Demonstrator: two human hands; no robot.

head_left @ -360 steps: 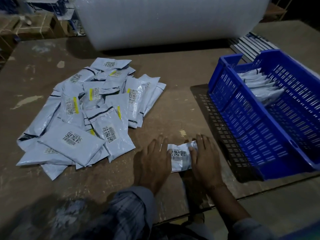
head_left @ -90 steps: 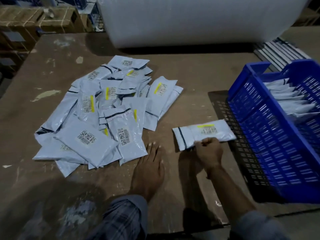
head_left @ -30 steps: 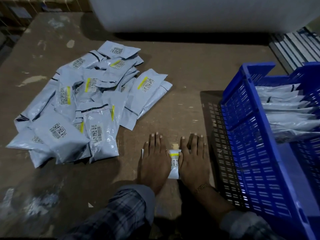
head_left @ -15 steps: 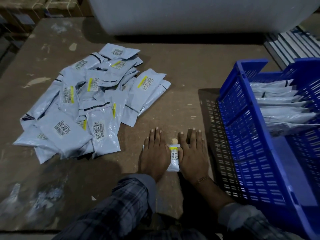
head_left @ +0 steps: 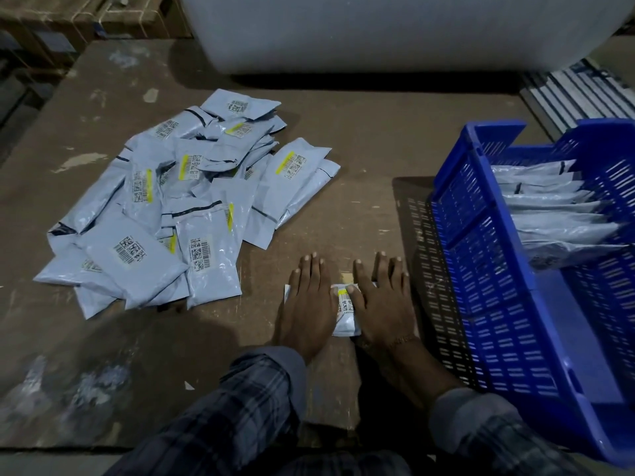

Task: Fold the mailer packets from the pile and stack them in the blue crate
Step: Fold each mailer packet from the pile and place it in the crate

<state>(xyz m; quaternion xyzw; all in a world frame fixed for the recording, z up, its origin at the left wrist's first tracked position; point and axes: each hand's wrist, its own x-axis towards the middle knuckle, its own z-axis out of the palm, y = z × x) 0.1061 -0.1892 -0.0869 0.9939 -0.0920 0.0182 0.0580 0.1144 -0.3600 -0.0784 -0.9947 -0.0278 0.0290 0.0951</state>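
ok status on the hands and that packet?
Left hand and right hand flat, pressing folded packet on table. Pile waits left. Blue crate right, partly filled, path clear.

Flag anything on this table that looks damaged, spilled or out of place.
Nothing stands out. The loose pile lies jumbled but on the table, folded packets sit in a row in the blue crate, and both hands press one packet flat.

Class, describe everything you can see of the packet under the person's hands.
The folded mailer packet is pale grey, glossy plastic, with a barcode label and a yellow strip showing. It lies flat on the brown table, near its front edge. The left hand and right hand press it flat, covering both ends.
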